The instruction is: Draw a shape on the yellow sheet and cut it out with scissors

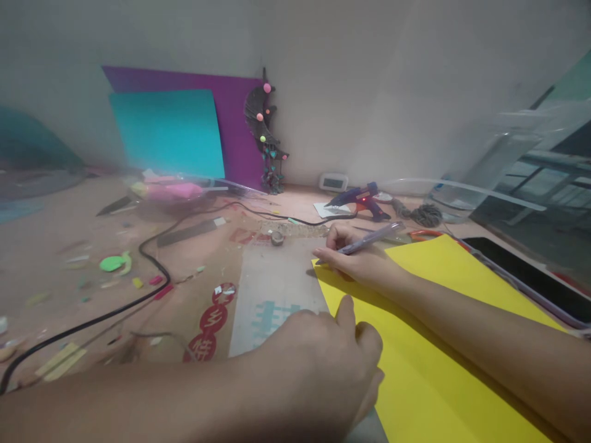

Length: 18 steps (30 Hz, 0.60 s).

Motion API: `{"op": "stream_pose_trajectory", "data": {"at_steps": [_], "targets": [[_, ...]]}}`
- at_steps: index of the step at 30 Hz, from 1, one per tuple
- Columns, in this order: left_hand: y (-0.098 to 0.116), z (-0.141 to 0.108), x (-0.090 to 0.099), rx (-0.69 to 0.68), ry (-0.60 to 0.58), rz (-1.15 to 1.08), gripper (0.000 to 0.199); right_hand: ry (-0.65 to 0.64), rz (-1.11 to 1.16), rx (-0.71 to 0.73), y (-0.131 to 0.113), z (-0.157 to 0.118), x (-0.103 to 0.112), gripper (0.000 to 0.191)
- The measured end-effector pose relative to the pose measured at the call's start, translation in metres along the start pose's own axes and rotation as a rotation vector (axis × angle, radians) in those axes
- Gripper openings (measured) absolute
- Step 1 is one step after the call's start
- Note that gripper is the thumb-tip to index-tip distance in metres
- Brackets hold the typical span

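My right hand [344,252] is closed around a pale, see-through pen [372,239]. The pen's tip meets the top left corner of a bright yellow sheet of paper [429,363]. My right forearm crosses over this sheet. Nearer to me, my left hand [330,357] lies palm down at the sheet's left edge, its fingers bent and somewhat apart. Part of the left fingers is hidden behind the back of the hand. Beneath both hands lies a whitish printed sheet [263,277] on the table.
Behind stand a teal sheet [170,132], a purple sheet [237,117] and a moon-shaped decoration [261,120]. A glue gun [357,200] glows red. Its black cable [152,261] winds left among scraps. A phone [530,277] lies right, and grey yarn [425,215] behind.
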<state>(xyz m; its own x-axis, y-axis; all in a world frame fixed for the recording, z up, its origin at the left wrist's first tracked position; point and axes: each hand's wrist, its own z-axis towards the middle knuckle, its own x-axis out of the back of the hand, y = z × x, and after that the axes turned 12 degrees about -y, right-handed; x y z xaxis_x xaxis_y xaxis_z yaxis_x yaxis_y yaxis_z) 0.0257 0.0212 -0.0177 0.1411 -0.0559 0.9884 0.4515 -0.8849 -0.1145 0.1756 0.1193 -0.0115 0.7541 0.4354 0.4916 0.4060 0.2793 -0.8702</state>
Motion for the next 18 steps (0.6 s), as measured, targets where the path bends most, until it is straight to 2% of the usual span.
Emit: {"op": "stream_pose_trajectory", "data": {"at_steps": [4,9,13,18], "targets": [[0.001,-0.001,-0.001,0.010,0.011,0.017,0.026,-0.033,0.073,0.029,0.000,-0.001,-0.001,0.038],[0.002,-0.001,-0.002,0.040,0.065,0.047,0.025,0.096,-0.001,0.111,-0.006,-0.008,-0.005,0.037],[0.003,-0.001,-0.006,0.078,0.048,0.035,0.025,0.060,-0.074,0.058,-0.006,-0.007,-0.007,0.034],[0.004,-0.001,-0.012,0.121,0.111,0.032,0.027,0.089,-0.213,0.043,-0.004,0.001,-0.003,0.030]]}}
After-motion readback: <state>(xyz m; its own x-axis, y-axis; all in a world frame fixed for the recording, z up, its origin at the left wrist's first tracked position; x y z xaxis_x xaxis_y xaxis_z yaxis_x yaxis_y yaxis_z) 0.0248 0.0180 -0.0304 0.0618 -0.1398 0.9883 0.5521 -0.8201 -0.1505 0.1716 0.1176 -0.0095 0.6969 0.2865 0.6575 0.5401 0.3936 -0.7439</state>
